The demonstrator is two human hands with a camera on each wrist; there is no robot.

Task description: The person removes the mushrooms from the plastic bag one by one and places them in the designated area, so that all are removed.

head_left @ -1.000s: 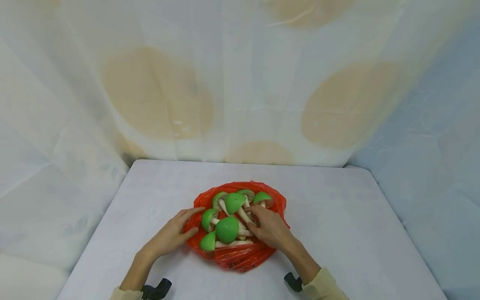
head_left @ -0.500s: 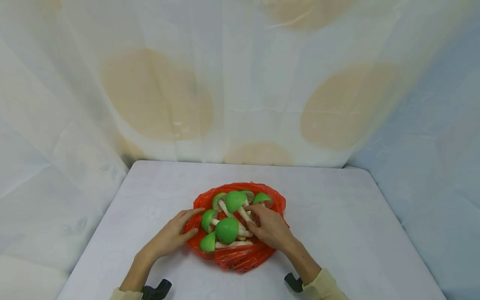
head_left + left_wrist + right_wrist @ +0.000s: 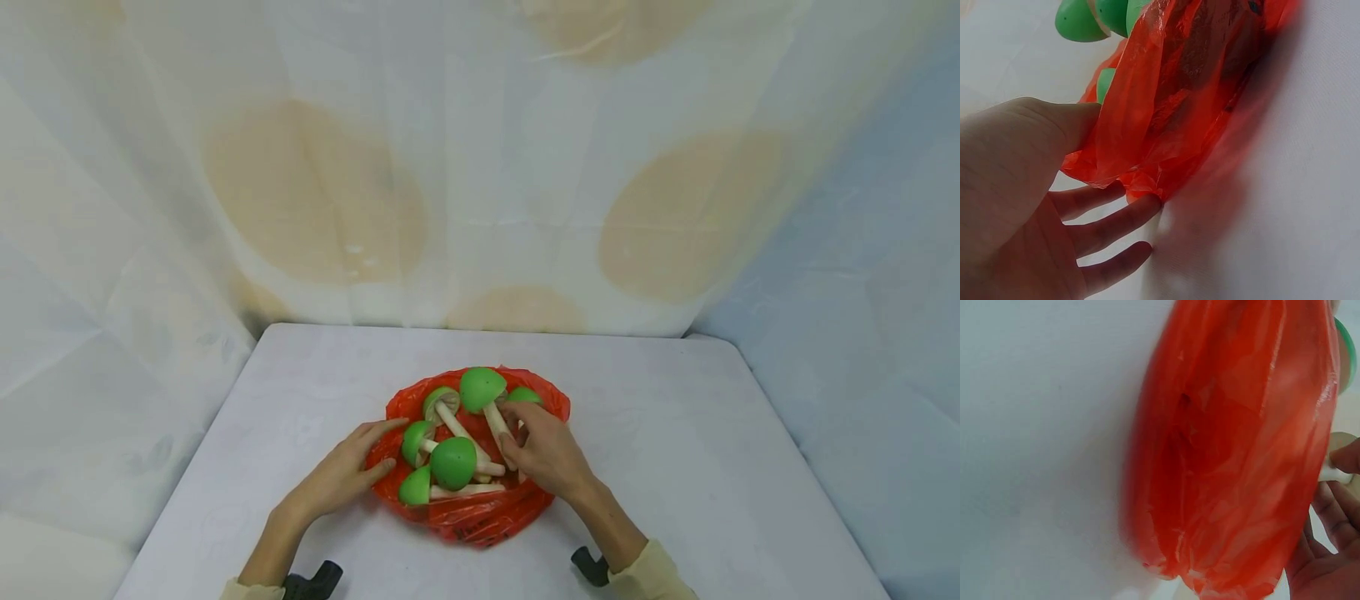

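Bag (image 3: 480, 517) sitting mid-table (image 3: 675, 467), mushrooms (image 3: 453, 462) piled inside. Left hand (image 3: 341, 475) at its left edge, right hand (image 3: 543, 454) at the right (gripping one mushroom stem (image 3: 495, 421)).

left hand (image 3: 341, 475) flat, right hand (image 3: 542, 454) pinching

Thin glossy plastic, matt toy caps

The red bag (image 3: 480, 512) under my grip was thin, crinkled plastic film, shiny and half see-through. The mushrooms (image 3: 453, 461) looked like smooth matt plastic, green caps on pale stems. The worktop (image 3: 697, 467) was covered in dull white cloth, and the backdrop (image 3: 480, 167) was soft, wrinkled fabric.
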